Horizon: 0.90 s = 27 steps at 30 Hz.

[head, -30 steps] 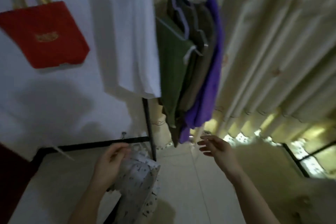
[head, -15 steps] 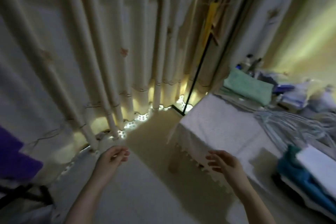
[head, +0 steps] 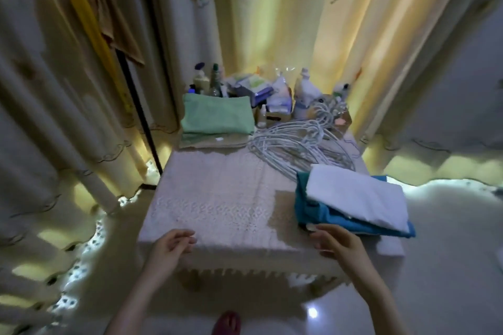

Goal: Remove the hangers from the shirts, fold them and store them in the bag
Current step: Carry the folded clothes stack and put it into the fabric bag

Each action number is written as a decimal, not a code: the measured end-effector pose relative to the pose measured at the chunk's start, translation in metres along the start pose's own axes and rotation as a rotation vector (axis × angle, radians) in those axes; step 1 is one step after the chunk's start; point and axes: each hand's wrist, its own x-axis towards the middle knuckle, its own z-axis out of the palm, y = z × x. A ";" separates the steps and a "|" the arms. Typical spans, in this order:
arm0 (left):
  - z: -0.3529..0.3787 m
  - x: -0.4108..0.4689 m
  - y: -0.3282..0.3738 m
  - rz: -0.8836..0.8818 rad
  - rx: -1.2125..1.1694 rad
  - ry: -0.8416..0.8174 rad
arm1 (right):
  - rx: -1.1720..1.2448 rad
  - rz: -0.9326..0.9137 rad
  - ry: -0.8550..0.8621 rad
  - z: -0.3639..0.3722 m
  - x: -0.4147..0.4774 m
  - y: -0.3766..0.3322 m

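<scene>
Hovering over the near edge of the table (head: 212, 198), both hands hold nothing. The left hand (head: 171, 246) has its fingers loosely curled, and the right hand (head: 337, 242) has them relaxed and nearly straight. The right fingertips (head: 313, 227) lie just beside a folded teal shirt (head: 313, 212) at the near right corner; whether they touch it is unclear. A folded white shirt (head: 356, 196) rests on top. White wire hangers (head: 294, 144) are heaped behind, toward the far right. At the far edge a small cardboard box (head: 277, 117) holds bottles and packets, beside a folded green cloth (head: 217, 117).
</scene>
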 end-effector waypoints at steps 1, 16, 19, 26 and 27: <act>0.007 0.014 0.010 0.003 0.030 -0.032 | 0.026 0.010 0.062 -0.010 0.004 0.001; 0.202 0.134 0.097 0.164 0.382 -0.480 | -0.149 0.082 0.706 -0.133 0.042 0.031; 0.235 0.135 0.101 0.152 0.480 -0.508 | -0.291 0.121 0.597 -0.150 0.067 0.032; 0.328 0.124 0.100 0.324 0.754 -0.616 | -0.572 0.150 -0.034 -0.186 0.154 0.041; 0.337 0.125 0.099 0.306 0.741 -0.598 | -0.594 0.147 -0.070 -0.189 0.165 0.039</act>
